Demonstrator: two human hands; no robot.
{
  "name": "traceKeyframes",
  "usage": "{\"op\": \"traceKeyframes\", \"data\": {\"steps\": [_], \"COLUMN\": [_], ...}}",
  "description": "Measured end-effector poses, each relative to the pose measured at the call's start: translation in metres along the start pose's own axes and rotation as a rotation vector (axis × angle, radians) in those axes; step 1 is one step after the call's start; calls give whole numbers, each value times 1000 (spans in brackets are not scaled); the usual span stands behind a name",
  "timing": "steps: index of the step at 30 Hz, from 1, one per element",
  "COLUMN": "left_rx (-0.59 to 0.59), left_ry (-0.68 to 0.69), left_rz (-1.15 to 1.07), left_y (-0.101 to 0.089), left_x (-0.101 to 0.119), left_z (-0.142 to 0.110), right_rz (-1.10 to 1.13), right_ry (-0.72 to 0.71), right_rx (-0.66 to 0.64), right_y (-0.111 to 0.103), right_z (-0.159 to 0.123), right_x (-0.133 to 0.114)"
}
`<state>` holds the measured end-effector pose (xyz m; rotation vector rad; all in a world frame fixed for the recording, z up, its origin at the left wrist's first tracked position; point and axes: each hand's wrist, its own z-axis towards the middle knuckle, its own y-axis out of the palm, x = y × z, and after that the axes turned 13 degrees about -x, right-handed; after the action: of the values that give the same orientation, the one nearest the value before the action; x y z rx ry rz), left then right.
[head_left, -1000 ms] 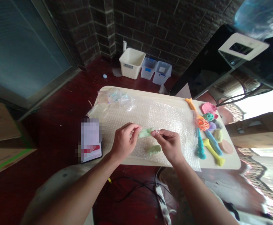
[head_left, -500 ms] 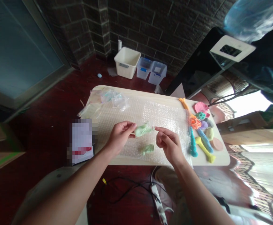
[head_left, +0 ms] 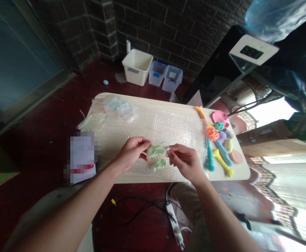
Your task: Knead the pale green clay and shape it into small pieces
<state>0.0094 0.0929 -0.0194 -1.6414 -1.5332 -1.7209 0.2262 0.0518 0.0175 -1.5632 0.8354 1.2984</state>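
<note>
My left hand (head_left: 132, 153) pinches the left end of a pale green piece of modelling clay (head_left: 156, 151), which looks soft and stretched, perhaps with clear film about it. At its right end my right hand (head_left: 183, 159) is closed, thumb and index finger gripping the edge. The clay is held just above the bubble wrap (head_left: 179, 127). A second pale green clay piece (head_left: 160, 163) lies on the wrap below my fingers.
Shaped clay pieces crowd the table's right end: a yellow bone shape (head_left: 223, 163), a teal twisted stick (head_left: 209, 155), an orange piece (head_left: 213, 133) and others. Clear plastic bags (head_left: 121, 107) lie at the back left. Beyond the table stand a cream basket (head_left: 137, 70) and two clear bins (head_left: 172, 79).
My right hand has moved left and its fingers have closed on the clay's right end, where the index finger was stretched out before. The whole view has shifted slightly.
</note>
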Motion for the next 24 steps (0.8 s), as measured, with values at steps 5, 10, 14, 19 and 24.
{"op": "traceKeyframes", "data": {"steps": [5, 10, 14, 19, 24], "left_rx": [38, 26, -8, -47, -22], "left_ry": [55, 88, 79, 74, 68], "left_rz": [219, 294, 284, 296, 280], "left_y": [-1, -1, 0, 0, 1], "left_x": [-4, -5, -5, -9, -10], "left_z": [2, 3, 3, 3, 4], "right_rz": [-193, 104, 70, 82, 177], "right_ry": [28, 112, 130, 147, 169], "right_rx": [-165, -299, -298, -252, -206], "right_y": [-3, 1, 4, 7, 7], "right_z": [-6, -6, -5, -4, -1], "right_x": [-2, 1, -4, -5, 1]}}
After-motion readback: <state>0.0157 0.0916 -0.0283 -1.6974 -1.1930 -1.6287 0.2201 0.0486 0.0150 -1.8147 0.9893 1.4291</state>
